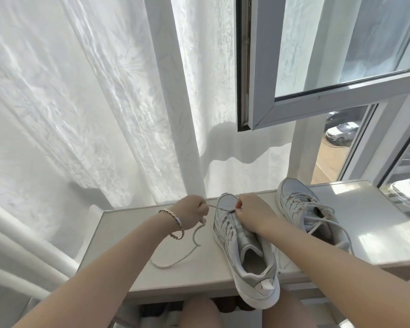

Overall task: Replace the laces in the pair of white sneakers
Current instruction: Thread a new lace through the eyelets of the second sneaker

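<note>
**laceguy:** ok so where's everything sitting?

**windowseat:** One sneaker (244, 252) is in the middle of the counter (133, 245), toe pointing at the curtain (81, 102), heel hanging off the near edge. The second sneaker (301, 204) is just to its right and further back. That one's laced up, with the loose ends flopped around it.

**laceguy:** and the hands?

**windowseat:** The left hand (194, 213) is just left of the toe, fingers (202, 208) curled tight round the lace (219, 207). It runs taut from that fist straight across to the front eyelets. The slack drops out below the hand and lies in a big loop on the counter. The right hand (253, 216) sits on top of the sneaker, and its thumb and forefinger look pinched on the lace right at the eyelets. Can't see which hole, the hand covers it.

**laceguy:** anything else in shot?

**windowseat:** Bracelets (173, 215) on the left wrist, an open window (341, 55) top right, and cars (341, 134) parked outside below it.
</note>
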Motion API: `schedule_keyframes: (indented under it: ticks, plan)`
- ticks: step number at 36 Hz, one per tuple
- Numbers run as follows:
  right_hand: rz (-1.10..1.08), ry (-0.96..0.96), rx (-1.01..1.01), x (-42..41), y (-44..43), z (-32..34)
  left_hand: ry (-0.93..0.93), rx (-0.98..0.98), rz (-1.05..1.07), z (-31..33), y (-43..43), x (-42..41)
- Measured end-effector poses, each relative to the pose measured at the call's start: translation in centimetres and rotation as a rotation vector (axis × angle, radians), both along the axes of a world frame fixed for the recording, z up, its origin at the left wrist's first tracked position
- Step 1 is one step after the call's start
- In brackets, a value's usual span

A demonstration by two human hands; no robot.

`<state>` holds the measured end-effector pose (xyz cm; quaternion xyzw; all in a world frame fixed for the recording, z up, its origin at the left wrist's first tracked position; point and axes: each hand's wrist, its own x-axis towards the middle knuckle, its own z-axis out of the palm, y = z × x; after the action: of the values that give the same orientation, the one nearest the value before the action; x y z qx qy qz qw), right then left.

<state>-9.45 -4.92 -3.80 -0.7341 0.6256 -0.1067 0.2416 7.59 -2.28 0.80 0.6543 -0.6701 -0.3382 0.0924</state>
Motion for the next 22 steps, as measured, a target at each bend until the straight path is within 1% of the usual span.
schedule_keyframes:
  ticks: [2,4,5,6,7,8,9,10,11,12,13,14,15,16,18,19,20,22]
  plan:
    - [-0.003,-0.008,-0.01,0.1,0.0,-0.2,0.47,0.085,0.189,1.1,1.5,0.2]
    - [-0.01,-0.013,-0.015,0.1,0.0,-0.4,0.844,0.099,0.323,2.5,3.1,0.5]
    - [-0.015,-0.017,-0.016,0.2,0.0,-0.5,0.956,0.067,0.358,3.0,3.7,0.9]
    - [-0.021,-0.022,-0.015,0.2,-0.1,-0.6,1.005,0.003,0.388,3.4,4.2,1.6]
    - [-0.023,-0.023,-0.014,0.2,-0.1,-0.7,0.983,-0.098,0.419,3.9,4.6,2.4]
    - [-0.022,-0.023,-0.011,0.3,-0.1,-0.8,0.883,-0.232,0.453,4.3,5.0,3.3]
    - [-0.018,-0.021,-0.012,0.3,-0.1,-0.9,0.707,-0.374,0.481,4.5,5.2,4.3]
    - [-0.016,-0.021,-0.013,0.3,-0.2,-1.0,0.459,-0.493,0.495,4.5,5.4,5.4]
    - [-0.013,-0.019,-0.017,0.2,-0.3,-1.0,0.148,-0.549,0.489,4.3,5.3,6.5]
    - [-0.01,-0.017,-0.019,0.2,-0.3,-1.0,-0.174,-0.524,0.474,4.0,5.2,7.3]
    - [-0.007,-0.016,-0.022,0.1,-0.4,-1.0,-0.455,-0.433,0.443,3.3,5.0,8.0]
    - [-0.006,-0.017,-0.022,0.1,-0.4,-1.0,-0.657,-0.312,0.401,2.7,4.8,8.3]
    - [-0.006,-0.019,-0.022,0.0,-0.4,-1.0,-0.769,-0.204,0.35,1.9,4.5,8.2]
    - [-0.005,-0.021,-0.021,0.0,-0.4,-1.0,-0.818,-0.146,0.283,1.0,4.3,7.8]
    - [0.0,-0.022,-0.02,0.0,-0.4,-1.0,-0.795,-0.181,0.148,-0.6,4.0,6.4]
    - [0.001,-0.024,-0.021,0.1,-0.4,-1.0,-0.725,-0.232,0.105,-1.3,3.7,5.5]
    - [-0.001,-0.027,-0.02,0.2,-0.4,-1.0,-0.606,-0.274,0.083,-1.9,3.4,4.6]
    - [-0.005,-0.031,-0.02,0.3,-0.3,-0.9,-0.296,-0.299,0.078,-3.0,2.6,2.6]
